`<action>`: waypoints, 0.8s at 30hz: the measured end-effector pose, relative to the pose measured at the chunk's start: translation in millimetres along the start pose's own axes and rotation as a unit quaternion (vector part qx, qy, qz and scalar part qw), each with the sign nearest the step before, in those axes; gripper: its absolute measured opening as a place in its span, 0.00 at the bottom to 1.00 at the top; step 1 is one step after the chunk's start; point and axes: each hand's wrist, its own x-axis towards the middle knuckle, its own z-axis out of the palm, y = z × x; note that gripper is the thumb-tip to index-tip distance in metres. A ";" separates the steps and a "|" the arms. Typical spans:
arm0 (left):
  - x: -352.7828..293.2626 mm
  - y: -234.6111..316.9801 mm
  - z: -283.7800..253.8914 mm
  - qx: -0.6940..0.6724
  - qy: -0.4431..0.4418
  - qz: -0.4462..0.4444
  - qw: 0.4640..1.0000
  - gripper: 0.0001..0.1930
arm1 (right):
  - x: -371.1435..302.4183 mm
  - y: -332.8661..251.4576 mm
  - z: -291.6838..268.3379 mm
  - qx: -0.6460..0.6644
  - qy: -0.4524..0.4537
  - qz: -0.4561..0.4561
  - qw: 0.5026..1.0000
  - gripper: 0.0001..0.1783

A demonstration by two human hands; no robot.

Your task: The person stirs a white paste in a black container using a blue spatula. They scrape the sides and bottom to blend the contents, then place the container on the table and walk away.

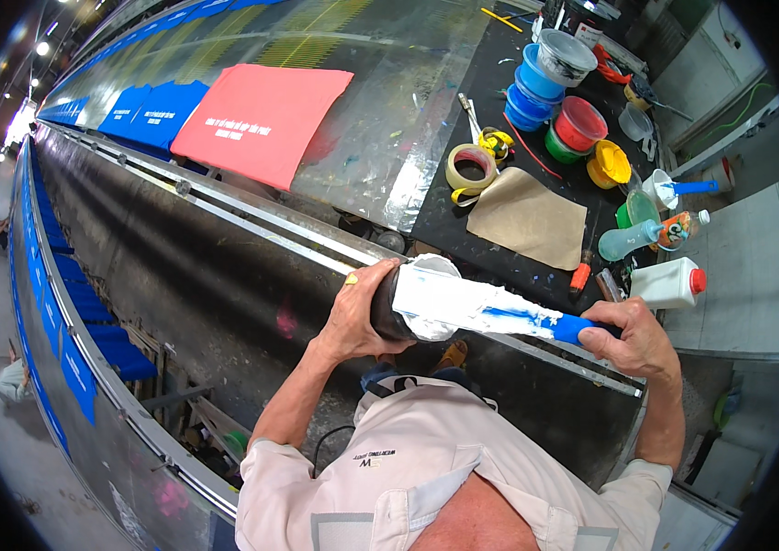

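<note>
My left hand (353,317) is wrapped round a dark tub (386,305) whose rim is coated in thick white paste. In my right hand (633,340) is the blue handle of a spatula (569,328), its fingers closed on it. White paste (449,298) covers most of the spatula's blade, which reaches left across the mouth of the tub. The blade hides most of the tub's inside. Both hands are in front of my chest, over the gap between the tables.
Printed red fabric (256,119) and blue fabric (146,115) lie on the long table. A black worktop (453,220) holds tape (471,168), brown paper (529,216), several ink tubs (580,124), bottles (630,240) and a white jug (665,283). Metal rails (297,243) edge the table. Other people are far left.
</note>
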 end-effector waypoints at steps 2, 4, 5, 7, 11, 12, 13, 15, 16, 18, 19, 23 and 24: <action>0.2 -0.6 1.0 -0.001 0.007 -0.020 1.000 0.61 | -3.5 8.3 -7.7 0.045 -0.006 0.006 0.999 0.12; 1.1 -1.1 1.5 -0.011 0.009 -0.043 0.999 0.59 | -7.2 12.3 -16.3 0.080 0.000 0.034 0.996 0.12; 0.3 -0.3 1.7 -0.020 0.006 -0.059 0.998 0.58 | -9.8 12.1 -22.1 0.093 0.007 0.059 0.994 0.11; 0.0 1.5 0.8 -0.030 0.016 -0.067 0.997 0.57 | -11.4 8.1 -29.5 0.099 0.034 0.105 0.989 0.11; 3.5 5.7 0.3 -0.017 -0.006 -0.093 0.995 0.56 | -16.3 14.8 -35.1 0.017 0.059 0.009 0.998 0.11; 5.9 6.8 -1.1 -0.011 -0.030 -0.097 0.995 0.55 | -17.1 10.0 -35.8 0.012 0.063 -0.002 0.998 0.11; 7.9 6.8 -2.6 -0.005 -0.054 -0.101 0.993 0.55 | -17.0 5.2 -36.2 0.006 0.066 -0.014 0.998 0.11; 10.4 8.0 -5.3 0.010 -0.099 -0.086 0.991 0.55 | -11.8 -3.0 -36.6 -0.079 0.081 -0.064 0.992 0.11; 12.1 7.9 -6.4 0.016 -0.116 -0.072 0.991 0.55 | -8.2 -7.8 -37.7 -0.121 0.088 -0.089 0.985 0.12; 14.2 8.1 -7.4 0.027 -0.150 -0.043 0.987 0.55 | -2.9 -16.2 -44.2 -0.155 0.068 -0.077 0.983 0.13; 14.3 9.2 -6.9 0.029 -0.165 -0.044 0.985 0.56 | -0.8 -16.6 -46.8 -0.163 0.059 -0.075 0.982 0.13; 13.2 8.1 -7.2 0.026 -0.199 -0.060 0.978 0.56 | 10.1 -20.4 -53.7 -0.215 0.027 -0.084 0.973 0.13; 14.4 9.4 -8.1 0.027 -0.206 -0.065 0.976 0.56 | 11.6 -21.1 -55.1 -0.221 0.017 -0.083 0.972 0.13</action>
